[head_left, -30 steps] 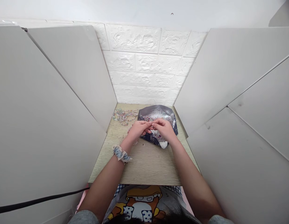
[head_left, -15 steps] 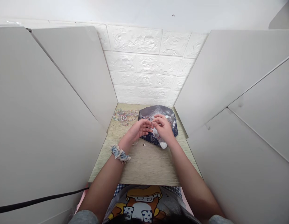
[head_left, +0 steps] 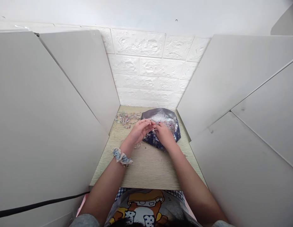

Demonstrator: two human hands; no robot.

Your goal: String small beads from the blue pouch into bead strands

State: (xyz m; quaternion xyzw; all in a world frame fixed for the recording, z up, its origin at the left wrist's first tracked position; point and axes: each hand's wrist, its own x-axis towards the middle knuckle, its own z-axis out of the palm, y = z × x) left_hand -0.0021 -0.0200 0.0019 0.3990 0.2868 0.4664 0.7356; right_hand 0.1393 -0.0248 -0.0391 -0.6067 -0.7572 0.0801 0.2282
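My left hand [head_left: 142, 128] and my right hand [head_left: 163, 134] meet at the fingertips over the front of a dark blue and silver bag [head_left: 171, 121]. Left thumb and fingers are pinched together; what lies between them is too small to make out. The right fingers are curled in a pinch against the left ones, also around something I cannot identify. Small coloured beads [head_left: 170, 125] show in the open silver mouth of the bag. Left of it, strings of multicoloured beads [head_left: 127, 118] lie in a loose heap on the wooden tabletop [head_left: 151, 170].
A tiny shiny piece [head_left: 146, 148] lies in front of the bag, and a few beads [head_left: 137, 145] sit beside my left wrist. White panels [head_left: 84, 72] [head_left: 222, 82] rise on both sides, with a white brick-pattern wall [head_left: 146, 67] behind.
My right hand has turned and closed in, its fingers now curled against the left fingertips. The left fingers have drawn together. More of the bag's beads show.
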